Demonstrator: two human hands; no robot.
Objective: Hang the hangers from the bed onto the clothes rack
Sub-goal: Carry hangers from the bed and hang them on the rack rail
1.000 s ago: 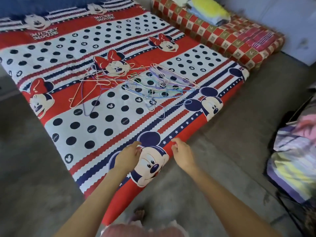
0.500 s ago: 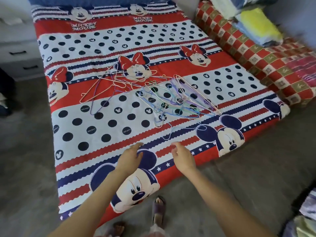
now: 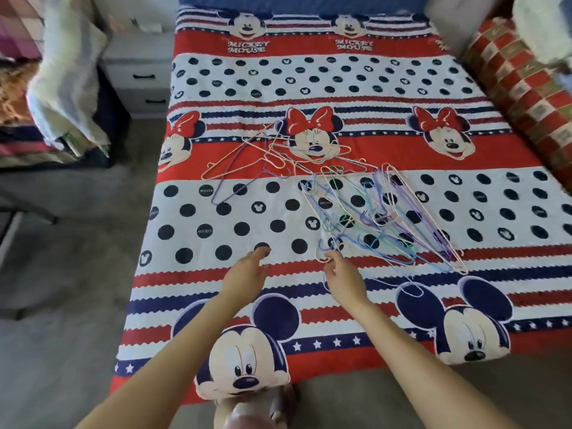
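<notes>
Several thin wire hangers [image 3: 368, 209] in pink, purple, blue and green lie tangled in a loose pile in the middle of the bed [image 3: 309, 75], which has a red, white and navy cartoon-mouse cover. A smaller group of pink and purple hangers [image 3: 247, 162] lies to the pile's left. My right hand [image 3: 342, 278] reaches over the cover, and its fingertips touch the hook of the nearest pink hanger [image 3: 323, 258]. My left hand [image 3: 247, 274] hovers flat and open over the sheet, left of the pile, holding nothing. No clothes rack is in view.
A grey drawer unit [image 3: 139, 75] stands left of the bed's head. Draped cloths and a towel [image 3: 62, 85] hang at the far left. A red checked mattress [image 3: 520, 85] lies along the bed's right side. Grey floor [image 3: 62, 305] surrounds the bed's foot.
I have moved around to face the bed's foot squarely. Both hands have stretched forward over the cover, and the right hand has reached the nearest hanger's hook.
</notes>
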